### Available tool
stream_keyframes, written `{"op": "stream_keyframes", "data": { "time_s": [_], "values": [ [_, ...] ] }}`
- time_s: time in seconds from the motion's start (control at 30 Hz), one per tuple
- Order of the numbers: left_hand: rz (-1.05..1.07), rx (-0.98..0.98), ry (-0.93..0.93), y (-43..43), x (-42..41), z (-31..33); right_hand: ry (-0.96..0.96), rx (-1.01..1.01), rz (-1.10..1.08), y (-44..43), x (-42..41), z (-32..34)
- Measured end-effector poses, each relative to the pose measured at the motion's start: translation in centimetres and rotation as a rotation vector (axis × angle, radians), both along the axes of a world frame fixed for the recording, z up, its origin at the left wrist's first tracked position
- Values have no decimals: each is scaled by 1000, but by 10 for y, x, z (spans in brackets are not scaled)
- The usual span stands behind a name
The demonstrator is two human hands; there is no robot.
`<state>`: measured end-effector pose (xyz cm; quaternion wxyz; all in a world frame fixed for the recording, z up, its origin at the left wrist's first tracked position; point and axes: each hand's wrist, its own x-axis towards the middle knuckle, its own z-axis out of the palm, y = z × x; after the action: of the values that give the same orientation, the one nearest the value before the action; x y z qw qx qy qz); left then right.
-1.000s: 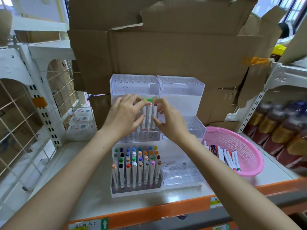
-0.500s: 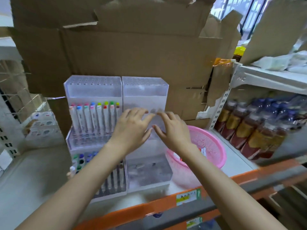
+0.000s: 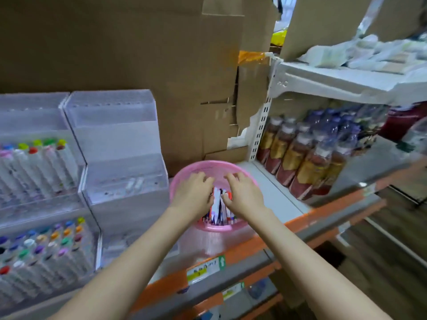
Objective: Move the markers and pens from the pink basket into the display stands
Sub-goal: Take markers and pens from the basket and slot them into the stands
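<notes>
Both hands have dropped from in front of the stands into the pink basket [image 3: 251, 181]. A second ago they were at the middle tier of the left stand [image 3: 39, 204], on the markers there. Half a second ago they hung spread and empty in front of the right stand [image 3: 120, 144]. The head has swung right with them, so the stands now sit at the left edge.

The left hand [image 3: 193, 192] and right hand [image 3: 243, 196] are side by side over the pens [image 3: 218, 205], fingers curled down into the pile. The pens look bunched upright between the two palms. Motion blur hides the fingertips, so it cannot be told whether either hand has actually closed on a pen or is only touching them.

The pens are all in the basket, on the shelf [image 3: 272, 192] just right of the right stand. The left stand has rows of coloured markers [image 3: 46, 245] on its lower and middle tiers. The right stand looks almost bare, with one or two pale items lying on its middle step.

Judgement: one batch is seated and the next pickup is starting. Plenty remains; the right stand is the likely target.

Bottles [image 3: 307, 158] fill the next bay, cardboard [image 3: 138, 54] stands behind.
</notes>
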<state>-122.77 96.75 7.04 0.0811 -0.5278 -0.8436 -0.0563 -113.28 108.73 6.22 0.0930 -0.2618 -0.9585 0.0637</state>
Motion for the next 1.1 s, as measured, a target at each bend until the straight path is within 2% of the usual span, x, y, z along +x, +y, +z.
{"op": "stream_keyframes", "data": {
  "time_s": [0.07, 0.23, 0.43, 0.6, 0.87, 1.1],
  "values": [
    [79, -81, -17, 7, -3, -13, -40, -30, 22, 7, -5, -8],
    [190, -114, -137, 16, -11, -36, -214, -17, 101, 19, -19, -26],
    [220, -103, -242, 33, -13, -45, -231, -164, 61, 36, -32, -38],
    [254, -124, -471, 53, -5, -51, -267, -255, 50, 40, -37, -39],
    [288, -152, -450, 57, -3, -47, -280, -267, 2, 39, -38, -37],
    [282, -165, -451, 68, -9, -70, -247, -280, -79, 29, -47, -35]
  ]
}}
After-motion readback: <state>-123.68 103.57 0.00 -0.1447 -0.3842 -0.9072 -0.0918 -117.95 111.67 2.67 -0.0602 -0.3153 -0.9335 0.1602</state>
